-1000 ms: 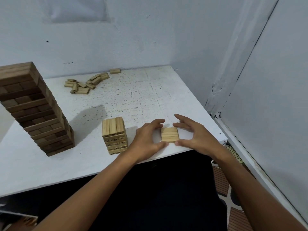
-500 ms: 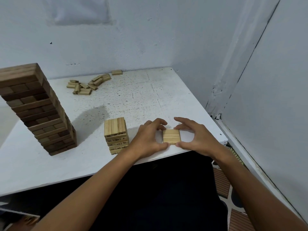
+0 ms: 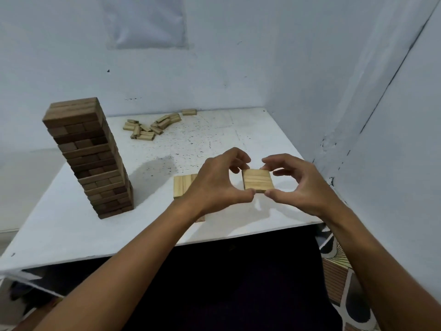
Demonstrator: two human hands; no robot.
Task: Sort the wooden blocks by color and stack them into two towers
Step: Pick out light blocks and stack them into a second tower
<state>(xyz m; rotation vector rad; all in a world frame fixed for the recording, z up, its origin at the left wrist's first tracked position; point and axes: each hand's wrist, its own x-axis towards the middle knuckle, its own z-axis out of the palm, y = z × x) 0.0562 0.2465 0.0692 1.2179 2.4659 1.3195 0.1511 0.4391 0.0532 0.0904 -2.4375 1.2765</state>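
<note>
Blocks of dark wood form the biggest thing on the white table (image 3: 71,223): a tall dark tower (image 3: 88,158) standing on the left side, many layers high, its upper part leaning a little off its base. Right of it stands the short light tower (image 3: 182,186), pale blocks laid side by side on top; my left forearm hides most of it. At the far edge of the table lies a loose pile of light blocks (image 3: 150,127), scattered at all angles, with one single block (image 3: 189,112) apart near the wall. Between my hands is a flat square layer of light blocks (image 3: 258,179), grain running crosswise, held above the tabletop just right of the light tower. My left hand (image 3: 219,180) pinches its left edge, thumb at the near corner, fingers curled over the far corner. My right hand (image 3: 303,185) pinches the right edge likewise, thumb near, fingertips far.
</note>
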